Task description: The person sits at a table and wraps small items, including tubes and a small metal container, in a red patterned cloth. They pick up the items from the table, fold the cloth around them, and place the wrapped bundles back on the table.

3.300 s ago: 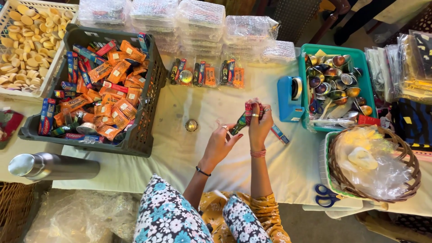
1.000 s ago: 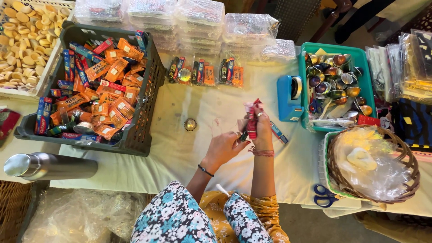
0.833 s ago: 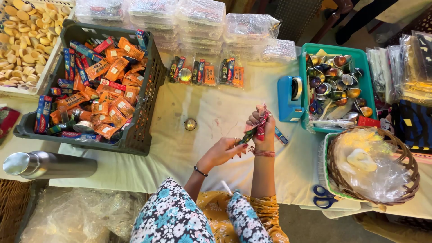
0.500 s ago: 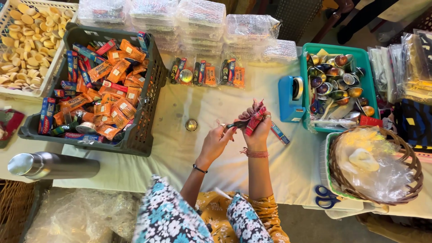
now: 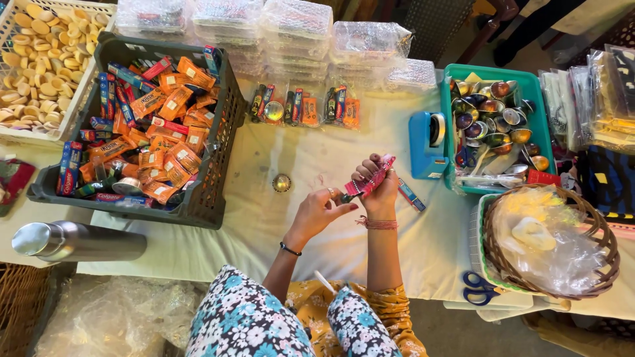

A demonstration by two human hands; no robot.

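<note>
Holding a small red packet [image 5: 374, 179] above the pale cloth-covered table [image 5: 264, 165], the right hand [image 5: 378, 188] was closed around it, with the fingers curled and the packet standing out at a slant toward the upper right; the left hand [image 5: 319, 211] came from the side, its thumb and fingertips pinched on the lower end of the same packet, so both hands touched it near the middle of the table; what was inside the packet I could not tell.

The dark plastic crate [image 5: 218, 178] on the left was full of orange sachets and red-and-blue boxes, lying in disorder; the white basket [image 5: 86, 86] beyond it held many pale round biscuits and was cut off by the edge of the view; the teal tray [image 5: 450, 132] on the right held shiny round metal pieces of several colours, and a blue tape dispenser [image 5: 426, 145] stood against its left wall; the wicker basket [image 5: 595, 264] at the lower right was filled with crumpled clear plastic, and what lay under it was hard to make out.

A small gold ball [image 5: 282, 183] lay alone on the cloth; the steel flask [image 5: 76, 241] lay on its side; blue scissors [image 5: 479, 291] were partly hidden under the wicker basket; the clear wrapped packs [image 5: 297, 26] at the far side were too blurred to identify.
</note>
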